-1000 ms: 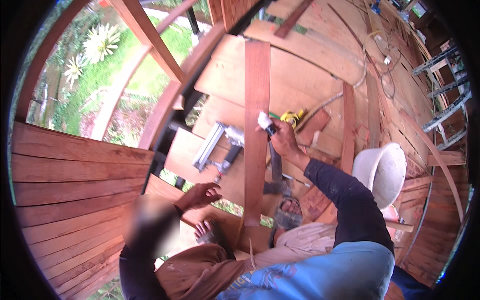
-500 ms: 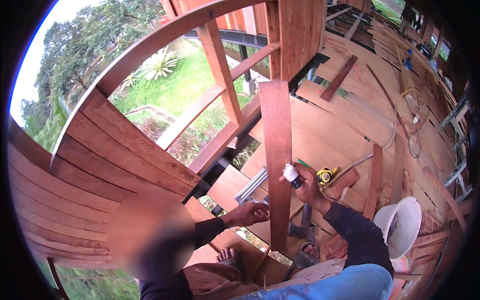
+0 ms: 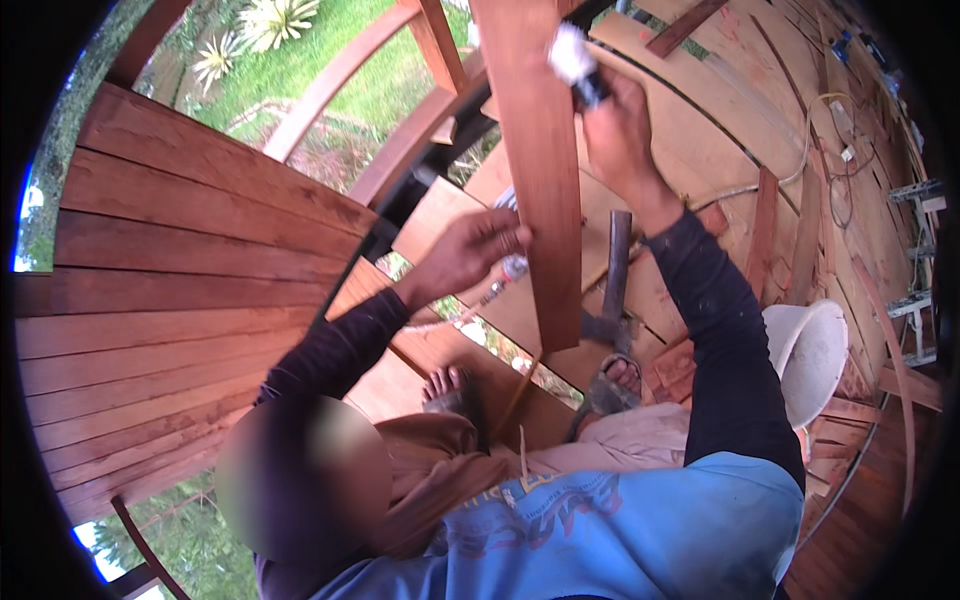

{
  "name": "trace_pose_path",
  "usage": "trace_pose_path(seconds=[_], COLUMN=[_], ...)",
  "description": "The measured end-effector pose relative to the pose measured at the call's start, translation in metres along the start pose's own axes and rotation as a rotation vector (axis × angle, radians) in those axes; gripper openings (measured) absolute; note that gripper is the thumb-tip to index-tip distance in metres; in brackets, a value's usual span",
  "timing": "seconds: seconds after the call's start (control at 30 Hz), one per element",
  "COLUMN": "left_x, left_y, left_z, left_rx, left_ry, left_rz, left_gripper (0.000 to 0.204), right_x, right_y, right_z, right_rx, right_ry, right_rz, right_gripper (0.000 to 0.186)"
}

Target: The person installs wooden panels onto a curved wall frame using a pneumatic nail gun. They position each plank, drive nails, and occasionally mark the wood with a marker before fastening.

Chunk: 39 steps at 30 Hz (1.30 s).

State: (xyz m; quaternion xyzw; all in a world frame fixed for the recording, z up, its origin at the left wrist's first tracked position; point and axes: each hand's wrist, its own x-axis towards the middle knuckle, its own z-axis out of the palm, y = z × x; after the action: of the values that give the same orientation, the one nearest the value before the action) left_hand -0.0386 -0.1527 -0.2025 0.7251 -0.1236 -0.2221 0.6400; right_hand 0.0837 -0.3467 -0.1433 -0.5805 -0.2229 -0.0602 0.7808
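A long reddish-brown wooden board [image 3: 548, 200] stands in front of me, its lower end narrower. My left hand [image 3: 465, 255] is at its left edge, thumb and fingertips closed on the edge; part of the grip is hard to see. On the board's other side my right hand [image 3: 618, 130] is wrapped round a small thing with a black body and whitish, blurred head [image 3: 573, 58]. Its exact kind does not show. That head is close to the board's right edge, near the upper part.
Curved plank wall [image 3: 200, 240] rises on the left. A white bucket [image 3: 808, 360] stands at the right among wood offcuts. Behind the board lies a dark tube [image 3: 618, 260]. Gaps open between floor panels near my feet [image 3: 620, 375]. A cable [image 3: 790, 180] crosses the floor.
My view has tipped down toward my body, so board and hands appear higher. My right hand with the white-and-black thing has gone farther up along the board; the left remains at its edge.
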Motion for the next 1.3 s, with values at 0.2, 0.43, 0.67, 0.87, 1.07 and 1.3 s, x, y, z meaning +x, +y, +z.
trace_pose_path(seconds=[0.2,0.43,0.67,0.87,1.07,1.3], left_x=[0.013,0.020,0.015,0.005,-0.012,-0.030], left_y=[0.055,0.025,0.022,0.031,0.037,0.089], left_z=[-0.017,-0.029,-0.025,-0.027,-0.060,-0.067], left_rx=[0.062,-0.006,-0.007,-0.116,-0.594,-0.761], left_ry=[0.216,0.263,0.252,0.233,0.152,0.186], left_rz=[0.049,0.052,0.027,-0.007,-0.060,0.335], left_gripper=[0.039,0.035,0.039,0.037,0.044,0.079], right_x=[0.051,0.051,0.040,0.039,0.031,0.011], right_y=[0.015,0.080,0.109,0.125,0.126,0.135], right_z=[-0.037,-0.077,-0.100,-0.119,-0.130,-0.136], right_rx=[0.131,0.288,0.303,0.307,0.372,0.404], right_ry=[0.343,0.539,0.571,0.591,0.748,0.893], right_rz=[0.179,0.431,0.525,0.516,0.490,0.420], right_gripper=[0.045,0.031,0.039,0.032,0.033,0.037])
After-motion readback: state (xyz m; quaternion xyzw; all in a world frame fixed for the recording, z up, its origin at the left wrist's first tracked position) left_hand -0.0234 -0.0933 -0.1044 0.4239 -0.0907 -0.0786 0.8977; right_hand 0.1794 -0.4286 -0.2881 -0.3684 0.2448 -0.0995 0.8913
